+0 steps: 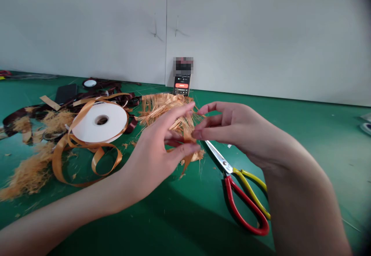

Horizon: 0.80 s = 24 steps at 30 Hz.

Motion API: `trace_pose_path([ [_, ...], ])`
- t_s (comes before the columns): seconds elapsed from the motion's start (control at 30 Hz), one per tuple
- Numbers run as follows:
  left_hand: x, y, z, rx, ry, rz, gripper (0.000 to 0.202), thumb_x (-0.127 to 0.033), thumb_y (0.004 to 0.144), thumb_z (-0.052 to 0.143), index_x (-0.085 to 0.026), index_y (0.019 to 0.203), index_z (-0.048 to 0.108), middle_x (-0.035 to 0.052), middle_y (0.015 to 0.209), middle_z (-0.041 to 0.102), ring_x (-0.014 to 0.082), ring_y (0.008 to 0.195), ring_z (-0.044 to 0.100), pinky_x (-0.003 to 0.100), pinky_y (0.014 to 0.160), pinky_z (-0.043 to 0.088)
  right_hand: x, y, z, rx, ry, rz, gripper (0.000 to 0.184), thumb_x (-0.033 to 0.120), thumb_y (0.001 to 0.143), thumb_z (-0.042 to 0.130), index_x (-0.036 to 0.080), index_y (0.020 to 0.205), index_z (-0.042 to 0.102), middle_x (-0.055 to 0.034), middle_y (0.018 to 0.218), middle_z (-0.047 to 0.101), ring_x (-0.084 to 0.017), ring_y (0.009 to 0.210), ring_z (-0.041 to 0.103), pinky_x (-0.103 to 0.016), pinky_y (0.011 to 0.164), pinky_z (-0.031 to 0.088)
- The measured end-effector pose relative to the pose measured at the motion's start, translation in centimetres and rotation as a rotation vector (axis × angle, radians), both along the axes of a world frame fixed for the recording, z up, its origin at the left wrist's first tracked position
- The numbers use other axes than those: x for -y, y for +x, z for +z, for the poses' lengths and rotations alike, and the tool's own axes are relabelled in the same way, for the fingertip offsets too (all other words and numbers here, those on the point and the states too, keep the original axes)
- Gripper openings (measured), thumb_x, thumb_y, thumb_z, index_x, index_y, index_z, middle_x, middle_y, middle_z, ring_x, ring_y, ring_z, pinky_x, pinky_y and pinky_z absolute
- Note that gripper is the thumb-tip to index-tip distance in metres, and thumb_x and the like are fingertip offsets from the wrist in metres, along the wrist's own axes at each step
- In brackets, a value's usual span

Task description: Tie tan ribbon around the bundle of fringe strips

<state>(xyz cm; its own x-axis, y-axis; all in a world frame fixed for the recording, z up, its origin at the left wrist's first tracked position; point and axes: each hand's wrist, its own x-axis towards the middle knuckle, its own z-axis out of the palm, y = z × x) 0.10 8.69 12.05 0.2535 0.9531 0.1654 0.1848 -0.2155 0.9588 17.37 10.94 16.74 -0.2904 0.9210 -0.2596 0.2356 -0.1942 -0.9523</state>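
A bundle of frayed orange ribbon fibres [165, 111] is pinched between my left hand [153, 150] and my right hand [228, 126]. The fingertips of both hands meet on its lower part, and my fingers hide some of it. Just below my right hand lie red-and-yellow-handled scissors [232, 182], shut, with their blades pointing toward the bundle. Neither hand touches them. Left of my left hand, a loose orange satin ribbon [65, 159] loops around a white ribbon spool [100, 121].
Frayed orange fibre heaps [29, 173] and dark brown ribbon [17, 119] lie at the left of the green cutting mat [319, 132]. A black phone [66, 94] lies behind them. Another phone [182, 85] leans against the white wall [261, 28].
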Motion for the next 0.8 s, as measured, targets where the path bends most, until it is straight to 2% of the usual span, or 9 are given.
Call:
trace_pose_path([
  [0.03, -0.16, -0.04, 0.02, 0.009, 0.002, 0.04, 0.056, -0.027, 0.08, 0.072, -0.033, 0.131, 0.053, 0.0016, 0.132, 0.058, 0.017, 0.088, 0.069, 0.027, 0.076, 0.058, -0.02, 0.03, 0.04, -0.003, -0.007, -0.022, 0.031, 0.011, 0.066, 0.074, 0.02, 0.089, 0.056, 0.0014, 0.069, 0.071, -0.012, 0.062, 0.064, -0.024, 0.059, 0.046],
  [0.1, -0.49, -0.19, 0.06, 0.024, -0.017, 0.069, 0.045, -0.029, 0.082, 0.07, -0.028, 0.125, 0.058, 0.0032, 0.117, 0.064, 0.0178, 0.092, 0.067, 0.027, 0.078, 0.057, -0.06, 0.09, 0.12, 0.013, -0.01, -0.046, 0.033, 0.011, 0.064, 0.075, 0.02, 0.09, 0.056, 0.0027, 0.067, 0.07, -0.01, 0.061, 0.062, -0.022, 0.057, 0.044],
  [0.17, -0.76, -0.38, 0.14, 0.037, -0.051, 0.05, 0.036, -0.029, 0.083, 0.068, -0.025, 0.118, 0.062, 0.0026, 0.099, 0.067, 0.0177, 0.089, 0.066, 0.028, 0.077, 0.056, -0.08, 0.13, 0.13, 0.028, -0.007, -0.043, 0.033, 0.012, 0.064, 0.075, 0.02, 0.091, 0.057, 0.0032, 0.067, 0.069, -0.01, 0.061, 0.06, -0.022, 0.056, 0.042],
  [0.27, -0.93, -0.53, 0.26, 0.041, -0.08, 0.037, 0.029, -0.027, 0.083, 0.068, -0.023, 0.111, 0.064, 0.0011, 0.088, 0.066, 0.0159, 0.081, 0.065, 0.028, 0.074, 0.055, -0.09, 0.14, -0.03, 0.042, 0.009, -0.025, 0.033, 0.014, 0.065, 0.075, 0.02, 0.093, 0.057, 0.0033, 0.067, 0.068, -0.01, 0.06, 0.058, -0.023, 0.054, 0.04],
  [0.43, -0.91, -0.36, 0.22, 0.082, -0.091, 0.049, 0.025, -0.026, 0.082, 0.069, -0.022, 0.106, 0.063, -0.0004, 0.085, 0.064, 0.0139, 0.079, 0.063, 0.024, 0.07, 0.052, -0.13, 0.15, -0.4, 0.002, 0.053, -0.037, 0.035, 0.015, 0.067, 0.074, 0.019, 0.098, 0.057, 0.002, 0.07, 0.068, -0.01, 0.061, 0.057, -0.023, 0.053, 0.038],
  [0.63, -0.64, -0.36, -0.04, 0.231, -0.087, 0.028, 0.016, -0.019, 0.082, 0.069, -0.022, 0.09, 0.055, -0.0033, 0.086, 0.061, 0.0103, 0.081, 0.061, 0.02, 0.072, 0.05, -0.23, 0.29, -0.37, -0.091, 0.033, -0.03, 0.032, 0.013, 0.067, 0.071, 0.017, 0.095, 0.056, 0.0034, 0.064, 0.063, -0.005, 0.049, 0.039, -0.021, 0.047, 0.029],
  [0.8, -0.59, -0.25, -0.01, 0.265, -0.122, 0.013, 0.019, -0.018, 0.083, 0.069, -0.022, 0.09, 0.052, -0.0047, 0.085, 0.06, 0.0084, 0.08, 0.06, 0.017, 0.072, 0.049, -0.16, -0.02, -0.18, -0.099, 0.003, -0.028, 0.026, 0.013, 0.07, 0.069, 0.015, 0.092, 0.057, 0.001, 0.067, 0.062, -0.005, 0.054, 0.042, -0.021, 0.052, 0.032],
])
